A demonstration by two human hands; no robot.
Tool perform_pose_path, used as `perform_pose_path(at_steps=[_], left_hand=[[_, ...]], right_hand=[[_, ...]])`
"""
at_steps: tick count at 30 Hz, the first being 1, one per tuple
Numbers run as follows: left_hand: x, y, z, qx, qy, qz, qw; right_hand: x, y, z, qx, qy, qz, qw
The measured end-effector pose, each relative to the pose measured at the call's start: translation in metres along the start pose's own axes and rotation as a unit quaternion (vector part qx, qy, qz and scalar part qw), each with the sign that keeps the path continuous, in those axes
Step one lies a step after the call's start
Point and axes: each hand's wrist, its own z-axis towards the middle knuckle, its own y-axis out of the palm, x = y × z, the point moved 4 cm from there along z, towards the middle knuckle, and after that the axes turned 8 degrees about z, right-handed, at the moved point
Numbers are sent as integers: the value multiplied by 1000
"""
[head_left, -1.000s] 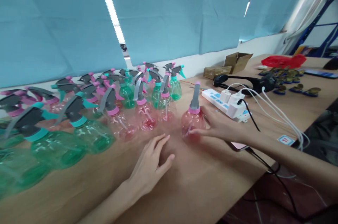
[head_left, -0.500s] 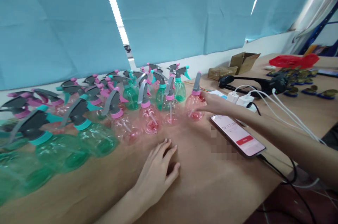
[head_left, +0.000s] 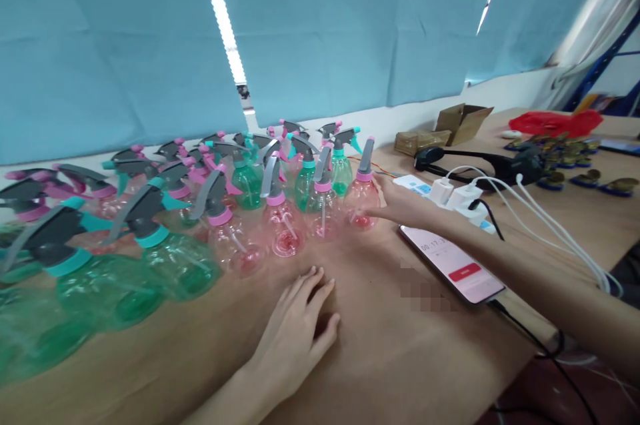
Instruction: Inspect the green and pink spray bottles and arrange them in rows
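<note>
My left hand [head_left: 295,331] lies flat on the brown table covering [head_left: 370,351], fingers spread, holding nothing. My right hand [head_left: 403,201] is round the right side of a clear pink spray bottle [head_left: 361,201] with a pink collar and grey trigger head; the thumb lies along its lower front and the other fingers are partly hidden behind it. The bottle stands upright at the right end of the front row. Left of it are clear pink bottles [head_left: 284,228] and, nearer, green bottles [head_left: 177,265] with turquoise collars. Several more spray bottles crowd behind them.
A phone [head_left: 453,265] with a cable lies under my right forearm. Behind it are a power strip with white plugs [head_left: 463,197], a black headset [head_left: 480,165], an open cardboard box [head_left: 460,123], a red plastic bag [head_left: 555,123] and several small gold-coloured items [head_left: 570,151].
My right hand and the pink bottle have moved slightly left, closer to the neighbouring pink bottle. My left hand has stayed in place.
</note>
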Motion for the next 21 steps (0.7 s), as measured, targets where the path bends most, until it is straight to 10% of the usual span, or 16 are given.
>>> perform_pose_path(at_steps=[8, 15, 21], left_hand=[[-1, 2, -1, 8, 9, 6, 1000], [-5, 4, -16, 33, 26, 21, 999], [-34, -1, -67, 44, -21, 46, 998]], right_hand=[[-31, 21, -87, 139, -110, -62, 982], [-80, 81, -125, -107, -153, -24, 982], [-106, 113, -129, -167, -170, 5, 971]])
